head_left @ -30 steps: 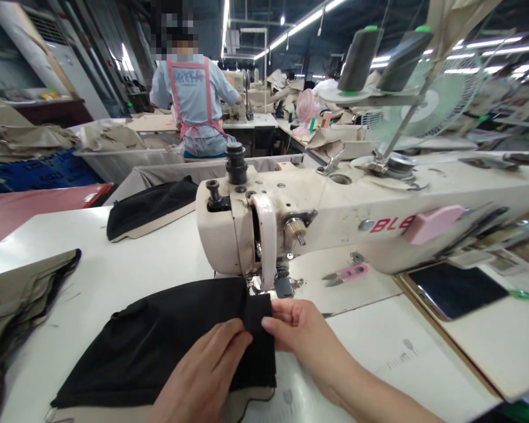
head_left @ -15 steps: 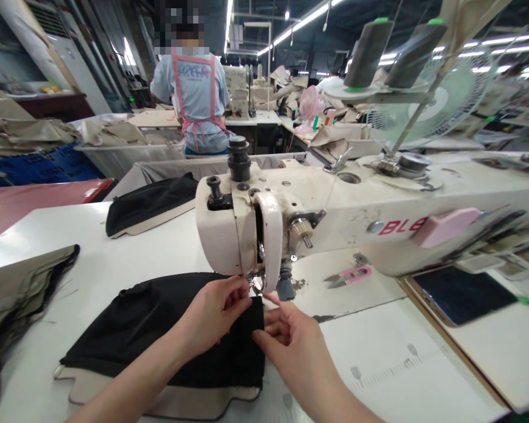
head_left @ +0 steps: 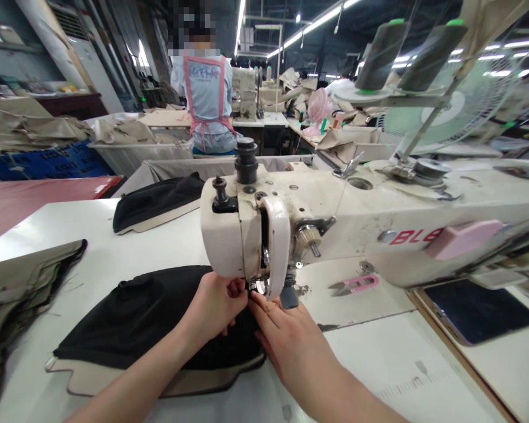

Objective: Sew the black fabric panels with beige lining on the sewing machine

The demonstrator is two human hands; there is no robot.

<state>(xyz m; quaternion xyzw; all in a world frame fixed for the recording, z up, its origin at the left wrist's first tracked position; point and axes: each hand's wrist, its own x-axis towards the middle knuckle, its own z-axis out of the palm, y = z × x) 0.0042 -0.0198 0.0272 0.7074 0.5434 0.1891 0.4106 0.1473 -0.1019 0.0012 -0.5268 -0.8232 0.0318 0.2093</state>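
Note:
A black fabric piece (head_left: 150, 317) with a beige, dark-edged panel (head_left: 97, 379) along its near side lies under the head of a sewing machine (head_left: 224, 235). My left hand (head_left: 214, 305) is closed, pinching the black fabric just left of the presser foot (head_left: 259, 286). On the fabric's right edge, my right hand (head_left: 291, 338) grips with its fingers reaching close to the foot and its thumb lower down. Both hands' fingertips nearly meet in front of the needle area. The needle itself is hidden.
Pink-handled thread snips (head_left: 357, 285) and a phone (head_left: 480, 311) lie to the right. A similar black-and-beige piece (head_left: 158, 202) sits behind; stacked beige pieces (head_left: 22, 305) lie left. Thread cones (head_left: 381, 56) stand above the machine. A person (head_left: 207, 94) sits ahead, facing away.
My right hand has moved forward and left, fingers now straighter beside the foot. The fabric's right edge has shifted and turned under the machine head. The camera view has swung slightly left.

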